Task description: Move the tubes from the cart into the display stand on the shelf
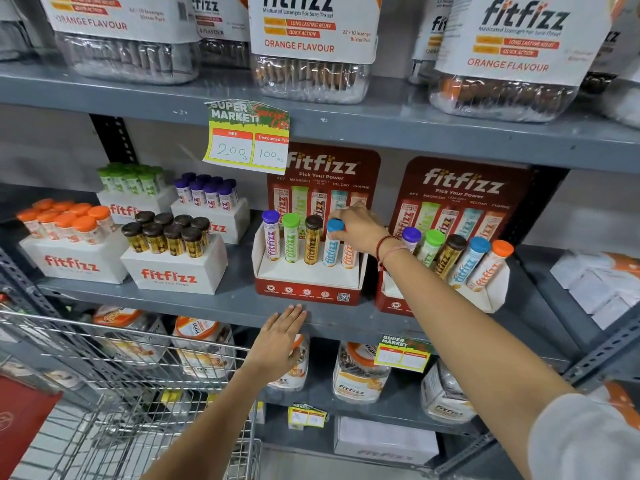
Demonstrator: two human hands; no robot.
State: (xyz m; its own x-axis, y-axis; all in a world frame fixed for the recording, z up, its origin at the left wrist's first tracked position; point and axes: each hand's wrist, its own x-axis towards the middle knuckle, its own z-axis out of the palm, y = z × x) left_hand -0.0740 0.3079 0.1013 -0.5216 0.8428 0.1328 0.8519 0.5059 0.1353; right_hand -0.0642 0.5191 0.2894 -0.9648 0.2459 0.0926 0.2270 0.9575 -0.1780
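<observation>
right hand (360, 228) gripping orange tube (348, 255) by cap | left hand (278, 337) resting open | tube seeming light, rigid, slick

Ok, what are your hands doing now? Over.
Right hand on blue-capped tube in red display stand. Left hand empty, open. Nothing blocking.

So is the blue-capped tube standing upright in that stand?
Nearly upright: the blue-capped tube stands in the display stand, the right hand on its cap.
</observation>
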